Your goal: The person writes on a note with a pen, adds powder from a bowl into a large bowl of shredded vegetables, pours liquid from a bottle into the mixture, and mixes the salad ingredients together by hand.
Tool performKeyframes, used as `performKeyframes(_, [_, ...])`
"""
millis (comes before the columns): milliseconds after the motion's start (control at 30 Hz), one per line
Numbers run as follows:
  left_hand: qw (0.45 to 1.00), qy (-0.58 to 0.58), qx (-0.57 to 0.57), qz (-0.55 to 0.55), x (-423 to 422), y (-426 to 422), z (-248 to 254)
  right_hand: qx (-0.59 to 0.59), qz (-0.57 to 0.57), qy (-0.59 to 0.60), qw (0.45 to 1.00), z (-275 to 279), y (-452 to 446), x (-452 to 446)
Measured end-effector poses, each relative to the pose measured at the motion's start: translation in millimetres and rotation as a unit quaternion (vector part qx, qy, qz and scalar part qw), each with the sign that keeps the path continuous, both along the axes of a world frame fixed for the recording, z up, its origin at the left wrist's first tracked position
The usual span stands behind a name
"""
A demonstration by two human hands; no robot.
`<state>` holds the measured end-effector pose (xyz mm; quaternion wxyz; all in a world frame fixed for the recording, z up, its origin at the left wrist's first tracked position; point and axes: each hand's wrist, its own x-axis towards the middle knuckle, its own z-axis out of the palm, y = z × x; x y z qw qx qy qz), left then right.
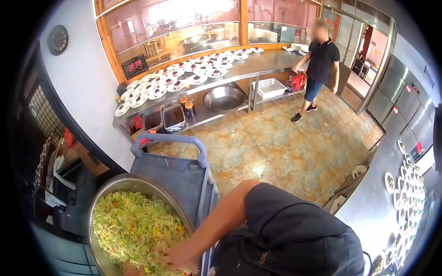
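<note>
A large steel bowl (168, 193) full of shredded vegetable salad (133, 225), pale green with yellow and red bits, is in front of me at lower left. My right hand (179, 254) reaches into the salad near the bowl's right side, its fingertips buried among the shreds and slightly blurred. At the bottom edge, only a small part of my left hand (132, 268) shows, also against the salad; the picture's edge cuts off the rest. Whether either hand grips any shreds cannot be made out. The bowl rests at the near end of a grey-blue cart (172, 174).
A steel counter (251, 69) along the windows carries many white plates of dark food. Beneath it are a wide steel basin (224, 99), tubs, jars and a white crate (270, 89). Another person (322, 60) stands near the doorway. More filled plates cover the right-hand counter (368, 209).
</note>
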<state>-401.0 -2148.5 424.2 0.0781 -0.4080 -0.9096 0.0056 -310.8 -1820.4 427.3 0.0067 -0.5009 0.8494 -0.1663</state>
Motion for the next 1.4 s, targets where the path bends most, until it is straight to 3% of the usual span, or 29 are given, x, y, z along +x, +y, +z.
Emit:
performKeyframes(67, [0.986,0.103,-0.091,-0.089,-2.9,-25.8,-30.3,0.004,-0.024,0.021,1.000,-20.7,4.8,-0.7])
performKeyframes(100, [0.998,-0.025,-0.001,0.065,10.2,-6.5,-19.5,0.000,-0.036,0.015,0.999,-29.1,-2.8,-15.2])
performKeyframes(133, [0.953,-0.144,0.102,0.247,30.6,9.1,-13.0,-0.001,-0.018,0.007,1.000,-40.0,-20.9,-23.1])
performKeyframes(167, [0.936,-0.167,0.104,0.292,53.7,11.2,-2.1,-0.038,-0.003,0.026,0.999,-38.4,-27.5,-27.4])
performKeyframes(200, [0.951,-0.116,0.070,0.278,53.4,5.8,-9.0,0.032,0.001,-0.016,0.999,-24.7,-27.9,-41.6])
performKeyframes(233, [0.947,-0.126,0.088,0.281,65.0,12.4,1.3,-0.003,-0.047,-0.036,0.998,11.2,-17.5,-41.6])
performKeyframes(267, [0.940,-0.138,0.090,0.298,71.8,16.8,6.8,-0.074,-0.060,-0.047,0.994,-13.6,-24.1,-60.5])
performKeyframes(333, [0.930,-0.179,0.113,0.301,63.7,28.6,39.2,0.026,-0.107,0.019,0.994,0.3,-27.2,-106.9])
performKeyframes(367, [0.924,-0.167,0.208,0.275,50.8,12.5,26.0,0.078,-0.127,0.052,0.987,6.8,-27.9,-132.0])
performKeyframes(400, [0.900,-0.229,0.202,0.311,37.8,7.6,31.1,0.046,-0.151,0.049,0.986,6.8,-23.0,-156.9])
performKeyframes(433, [0.900,-0.212,0.225,0.309,26.9,-1.3,34.9,0.009,-0.227,0.010,0.974,8.6,-14.4,-177.3])
performKeyframes(467, [0.898,-0.199,0.246,0.305,11.1,-17.9,27.5,-0.024,-0.303,-0.034,0.952,6.6,-13.8,-196.6])
performKeyframes(500, [0.901,-0.182,0.263,0.294,-8.2,-26.9,23.0,0.056,-0.330,-0.088,0.938,11.0,-5.5,-208.3])
performKeyframes(600, [0.909,-0.149,0.220,0.320,-79.5,-61.3,9.3,0.121,-0.311,-0.189,0.923,22.8,16.4,-211.8])
performKeyframes(633, [0.936,-0.094,0.199,0.276,-121.3,-88.7,-23.2,0.090,-0.272,-0.180,0.941,20.5,18.0,-192.6])
performKeyframes(700, [0.916,-0.185,0.195,0.298,-171.5,-82.4,-2.3,0.004,-0.171,-0.116,0.978,25.3,16.8,-151.3])
performKeyframes(767, [0.872,-0.295,0.213,0.326,-240.8,-54.4,26.2,-0.048,-0.192,-0.080,0.977,30.2,13.1,-114.1])
performKeyframes(800, [0.893,-0.260,0.222,0.294,-298.6,-53.4,-2.5,-0.079,-0.203,-0.098,0.971,37.9,10.4,-100.6])
performKeyframes(867, [0.827,-0.273,0.390,0.299,-344.3,-13.8,-30.6,-0.129,-0.221,-0.141,0.956,52.8,11.6,-68.9])
performKeyframes(933, [0.843,-0.422,0.241,0.230,-299.2,43.0,30.5,-0.135,-0.278,-0.100,0.946,47.5,12.9,-34.1])
performKeyframes(1000, [0.854,-0.476,0.151,0.145,-295.5,75.1,25.4,-0.157,-0.336,-0.087,0.925,37.7,24.8,-10.6])
performKeyframes(1067, [0.849,-0.510,0.087,0.111,-223.1,98.4,79.7,-0.199,-0.396,-0.122,0.888,16.2,33.9,6.8])
performKeyframes(1167, [0.942,-0.331,0.015,-0.052,-200.9,96.8,27.1,-0.220,-0.453,-0.126,0.855,6.7,25.2,11.2])
performKeyframes(1233, [0.967,-0.227,-0.016,-0.117,-171.4,73.0,21.1,-0.168,-0.410,-0.064,0.894,-3.5,26.7,4.1])
performKeyframes(1333, [0.971,-0.206,-0.006,-0.123,-141.1,22.2,19.2,-0.067,-0.426,-0.034,0.902,3.3,13.7,-12.3])
performKeyframes(1400, [0.951,-0.286,-0.115,-0.003,-116.5,-2.7,18.4,-0.014,-0.449,-0.061,0.892,6.2,5.1,-24.4])
